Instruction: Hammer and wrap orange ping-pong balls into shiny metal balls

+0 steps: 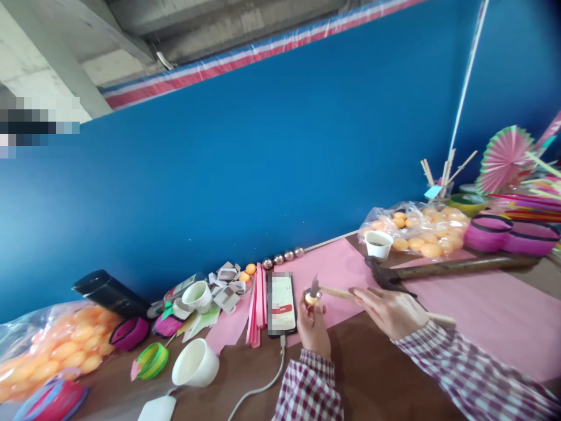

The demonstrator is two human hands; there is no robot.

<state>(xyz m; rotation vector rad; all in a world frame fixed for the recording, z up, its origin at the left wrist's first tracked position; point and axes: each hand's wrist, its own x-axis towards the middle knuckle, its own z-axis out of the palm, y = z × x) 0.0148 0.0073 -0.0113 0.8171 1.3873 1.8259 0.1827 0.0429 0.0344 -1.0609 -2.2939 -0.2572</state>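
My left hand (314,330) is closed around a small ping-pong ball (311,299), pale orange with a shiny silvery patch. In my right hand (392,310) is a wooden-handled paintbrush (337,292), its handle sticking out behind the palm. The brush's grey tip meets the top of the ball. Left of the ball lies a phone (283,304) with a lit screen and a white cable plugged in. Pink paper (333,263) lies under and beyond both hands. Several silver balls (288,255) stand in a row against the blue wall.
A hammer (460,267) lies beyond my right hand, near a white cup (379,245) with dark contents. Bags of orange balls (432,231) stand right and left. Folded pink strips (256,310), a white bowl (196,362) and a black bottle (111,298) are at left.
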